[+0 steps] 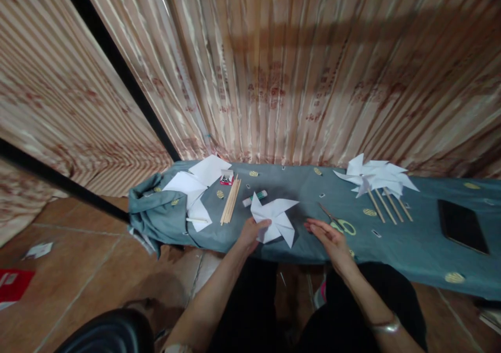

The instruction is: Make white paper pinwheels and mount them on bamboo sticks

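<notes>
My left hand (250,234) is closed on a white paper pinwheel (279,217), its thumb pressed near the centre and its other fingers underneath. The folded blades fan out over the table's near edge. To the right, my right hand (326,236) is apart from the pinwheel, its fingers stretched toward it and nothing visible in them. Just beyond that hand lie scissors (342,227) with light green handles. Behind the pinwheel lies a glue stick (254,198). Several thin wooden sticks (231,202) lie left of it, near a small red-and-white box (226,177) with small dark items inside.
White paper sheets (209,170) lie on the left of the blue-grey tablecloth (297,181). Pinwheels on sticks (378,178) are piled at the right, near a dark flat tablet-like object (462,225). A curtain (274,82) hangs behind. A black stool (105,335) stands lower left.
</notes>
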The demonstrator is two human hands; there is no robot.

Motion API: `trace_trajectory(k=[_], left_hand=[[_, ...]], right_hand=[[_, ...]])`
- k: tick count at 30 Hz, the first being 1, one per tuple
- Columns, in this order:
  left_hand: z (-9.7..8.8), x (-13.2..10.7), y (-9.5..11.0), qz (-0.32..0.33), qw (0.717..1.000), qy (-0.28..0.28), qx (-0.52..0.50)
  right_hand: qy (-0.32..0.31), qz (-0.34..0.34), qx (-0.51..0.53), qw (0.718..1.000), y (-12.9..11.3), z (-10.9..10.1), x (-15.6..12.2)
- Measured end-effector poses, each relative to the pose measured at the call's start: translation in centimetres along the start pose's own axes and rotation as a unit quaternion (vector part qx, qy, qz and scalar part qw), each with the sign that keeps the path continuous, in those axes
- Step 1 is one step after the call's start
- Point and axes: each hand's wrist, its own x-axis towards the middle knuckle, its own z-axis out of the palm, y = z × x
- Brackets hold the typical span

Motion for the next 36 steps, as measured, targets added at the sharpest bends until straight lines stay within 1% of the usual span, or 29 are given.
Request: trace_trajectory(k=[3, 5, 6, 9, 12, 13, 15, 16, 18, 21, 24, 29, 36], left_hand=[[-0.5, 0.2, -0.5, 0.002, 1.0, -0.02, -0.022], [-0.5, 0.4, -0.8, 0.008, 0.999, -0.029, -0.035], [-0.5, 0.5, -0.9, 0.01, 0.999, -0.031, -0.041], [-0.3, 0.5, -1.0, 0.01, 0.998, -0.018, -0.059], [0.1, 0.4, -0.9, 0.014, 0.997, -0.006, -0.081], [0.2, 0.4, -0.9, 0.014, 0.996, -0.001, -0.085], [0.4, 0.3, -1.0, 0.013, 0.995, 0.014, -0.093], [0.5, 0.2, -1.0, 0.015, 0.995, 0.024, -0.099], [0.6, 0.2, -1.2, 0.03, 0.993, 0.025, -0.114], [0.7, 0.2, -1.3, 0.032, 0.991, 0.018, -0.129], [0.8, 0.2, -1.4, 0.039, 0.99, 0.011, -0.135], [1.0, 0.4, -1.6, 0.042, 0.991, 0.019, -0.129], [1.0, 0.6, -1.7, 0.04, 0.99, 0.018, -0.13]], right_hand=[[-0.031, -0.037, -0.068, 0.997, -2.2, 0.2, 1.3], [-0.063, -0.081, -0.124, 0.987, -4.6, 1.4, 2.4], [-0.085, -0.107, -0.152, 0.979, -5.9, 2.4, 3.0], [-0.174, -0.182, -0.214, 0.944, -9.4, 6.9, 5.3], [-0.231, -0.26, -0.258, 0.901, -11.4, 12.4, 8.1], [-0.243, -0.285, -0.277, 0.885, -11.6, 14.3, 9.1], [-0.269, -0.325, -0.356, 0.834, -11.4, 17.8, 11.0], [-0.274, -0.331, -0.402, 0.809, -11.1, 19.4, 11.9], [-0.253, -0.326, -0.492, 0.767, -10.3, 22.3, 13.4], [-0.223, -0.313, -0.521, 0.762, -8.8, 25.5, 14.9], [-0.195, -0.285, -0.535, 0.771, -7.3, 27.4, 15.8], [-0.172, -0.243, -0.546, 0.783, -5.4, 28.6, 16.5], [-0.167, -0.228, -0.539, 0.793, -4.4, 29.6, 17.0]])
